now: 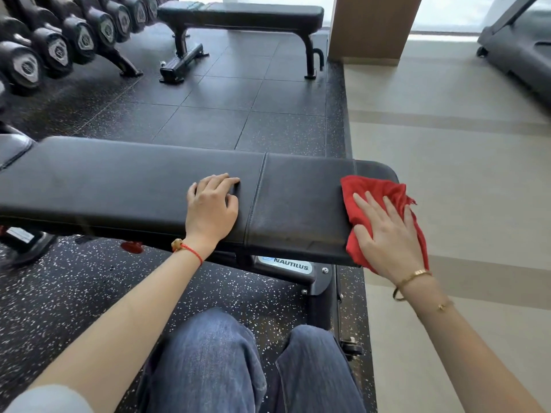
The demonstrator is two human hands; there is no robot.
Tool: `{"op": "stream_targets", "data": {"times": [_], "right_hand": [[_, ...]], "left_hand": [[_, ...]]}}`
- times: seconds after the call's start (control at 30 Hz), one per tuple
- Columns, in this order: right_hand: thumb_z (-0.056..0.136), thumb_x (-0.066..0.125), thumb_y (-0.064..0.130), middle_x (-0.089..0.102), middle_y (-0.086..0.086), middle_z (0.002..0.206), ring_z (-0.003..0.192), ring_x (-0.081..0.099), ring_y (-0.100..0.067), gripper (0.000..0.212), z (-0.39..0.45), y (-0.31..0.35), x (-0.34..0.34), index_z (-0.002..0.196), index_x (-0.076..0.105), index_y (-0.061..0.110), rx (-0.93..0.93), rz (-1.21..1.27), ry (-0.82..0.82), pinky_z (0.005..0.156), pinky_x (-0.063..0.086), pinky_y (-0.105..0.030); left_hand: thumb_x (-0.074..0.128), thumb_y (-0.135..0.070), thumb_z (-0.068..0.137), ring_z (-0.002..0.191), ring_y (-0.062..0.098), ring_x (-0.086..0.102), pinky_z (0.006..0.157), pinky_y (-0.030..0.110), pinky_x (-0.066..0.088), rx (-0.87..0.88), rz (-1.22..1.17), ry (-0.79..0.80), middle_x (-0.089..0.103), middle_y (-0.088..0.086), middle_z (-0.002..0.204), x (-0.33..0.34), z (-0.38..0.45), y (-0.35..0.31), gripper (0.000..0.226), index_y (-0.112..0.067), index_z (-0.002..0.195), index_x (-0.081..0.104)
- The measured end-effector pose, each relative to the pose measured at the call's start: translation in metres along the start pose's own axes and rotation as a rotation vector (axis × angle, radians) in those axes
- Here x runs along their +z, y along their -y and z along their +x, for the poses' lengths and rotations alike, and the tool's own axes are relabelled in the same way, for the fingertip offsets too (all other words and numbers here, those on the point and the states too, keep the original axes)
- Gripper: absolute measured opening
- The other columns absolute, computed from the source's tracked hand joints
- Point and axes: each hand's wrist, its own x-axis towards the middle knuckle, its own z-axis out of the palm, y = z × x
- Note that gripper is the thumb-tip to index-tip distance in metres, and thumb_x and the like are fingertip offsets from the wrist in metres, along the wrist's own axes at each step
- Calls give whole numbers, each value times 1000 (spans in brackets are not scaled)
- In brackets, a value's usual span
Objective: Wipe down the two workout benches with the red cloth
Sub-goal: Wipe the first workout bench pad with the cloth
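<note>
Wiping the right end of the near bench (134,186)

The right hand (387,234) lies flat and spread on the soft, crumpled red cloth (378,189), pressing it onto the smooth black padding. The left hand (213,208) rests loosely curled on the bench to steady it, grasping nothing. The 2nd bench (247,13) waits behind.

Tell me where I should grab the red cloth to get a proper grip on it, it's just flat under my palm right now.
Grip the bunched folds at the red cloth edge nearest the bench middle, coming from above. The right hand lies flat on it at the near bench end, so curling the fingers down should gather that loose fabric. The far side hangs over the pad end.
</note>
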Motion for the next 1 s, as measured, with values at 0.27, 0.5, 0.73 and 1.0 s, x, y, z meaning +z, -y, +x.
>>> {"op": "stream_targets", "data": {"times": [0.27,0.5,0.73,1.0], "right_hand": [[98,27,42,9,11,162,151,5,-21,56,106,5,-6,152,18,39,81,38,94,121,-6,-47],[96,29,39,7,9,163,150,6,-23,58,106,15,0,153,16,37,49,29,81,120,-7,-49],[91,28,44,14,12,161,150,9,-20,62,17,35,2,152,17,40,-281,-1,42,121,-6,-44],[98,28,39,11,12,162,150,5,-20,55,87,62,5,152,17,39,-208,10,112,121,-7,-46]], "left_hand": [[51,-15,91,130,21,49,115,50,28,-1,4,-2,60,0,135,-2,0,-2,37,-23,125,64],[52,-16,89,124,21,52,109,45,32,-15,3,-32,64,-3,128,-3,2,-7,34,-25,118,66],[51,-17,89,125,20,51,110,46,31,-14,-2,-20,63,-3,130,-1,2,-6,35,-26,120,65],[50,-18,89,124,18,51,110,44,30,-4,-21,-22,64,-4,129,-1,4,-1,35,-26,120,65]]}}
